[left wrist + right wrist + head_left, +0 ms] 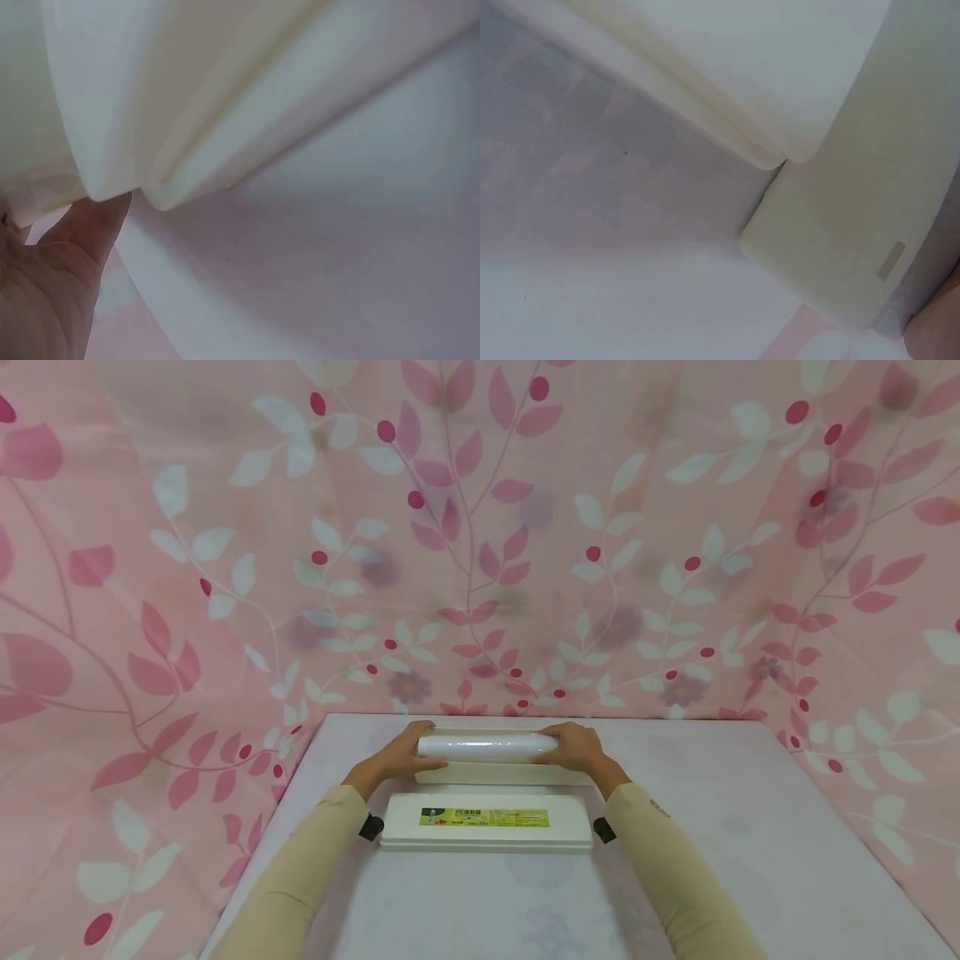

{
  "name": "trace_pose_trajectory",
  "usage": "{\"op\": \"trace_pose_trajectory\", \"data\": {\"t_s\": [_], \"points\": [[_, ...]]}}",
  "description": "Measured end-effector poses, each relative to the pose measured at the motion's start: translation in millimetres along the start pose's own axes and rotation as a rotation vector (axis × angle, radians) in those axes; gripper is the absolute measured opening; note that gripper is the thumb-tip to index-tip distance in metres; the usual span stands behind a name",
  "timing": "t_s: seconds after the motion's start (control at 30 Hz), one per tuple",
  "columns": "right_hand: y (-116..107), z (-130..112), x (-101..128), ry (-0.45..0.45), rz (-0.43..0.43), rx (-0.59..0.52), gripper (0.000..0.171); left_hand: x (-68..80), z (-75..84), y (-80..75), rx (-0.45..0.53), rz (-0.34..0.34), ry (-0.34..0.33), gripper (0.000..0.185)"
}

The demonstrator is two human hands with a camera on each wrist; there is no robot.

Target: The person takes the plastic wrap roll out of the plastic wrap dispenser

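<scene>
Nearest me lies the cream lid (486,832) with its green label, flat on the white table (750,860), just in front of the open dispenser box (495,772). Beyond it the roll of cling film (486,745) is held over the box, the left hand (401,756) curled round one end and the right hand (576,747) round the other, forearms angled inward in beige sleeves. The roll looks slick, so I'd judge that uneven pressure could let one end slip or jam crooked against the box wall. The loose lid sits close enough for a wrist to nudge.
</scene>
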State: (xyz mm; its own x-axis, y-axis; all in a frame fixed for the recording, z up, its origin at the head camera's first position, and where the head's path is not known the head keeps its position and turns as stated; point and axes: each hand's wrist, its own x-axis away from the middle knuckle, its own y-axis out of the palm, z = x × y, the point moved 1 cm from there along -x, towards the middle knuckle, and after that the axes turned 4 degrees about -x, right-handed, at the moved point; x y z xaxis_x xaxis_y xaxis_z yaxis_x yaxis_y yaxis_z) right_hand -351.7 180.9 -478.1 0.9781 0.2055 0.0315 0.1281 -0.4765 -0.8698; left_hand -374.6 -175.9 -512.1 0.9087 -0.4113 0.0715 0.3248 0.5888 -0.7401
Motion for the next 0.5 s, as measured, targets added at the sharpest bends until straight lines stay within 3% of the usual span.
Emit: {"op": "trace_pose_trajectory", "data": {"t_s": [0.5], "points": [[-5.7, -2.4, 4.3, 0.014, 0.0, -0.035, 0.067, 0.1, 0.5, -0.6, 0.039, -0.016, 0.011, 0.089]]}}
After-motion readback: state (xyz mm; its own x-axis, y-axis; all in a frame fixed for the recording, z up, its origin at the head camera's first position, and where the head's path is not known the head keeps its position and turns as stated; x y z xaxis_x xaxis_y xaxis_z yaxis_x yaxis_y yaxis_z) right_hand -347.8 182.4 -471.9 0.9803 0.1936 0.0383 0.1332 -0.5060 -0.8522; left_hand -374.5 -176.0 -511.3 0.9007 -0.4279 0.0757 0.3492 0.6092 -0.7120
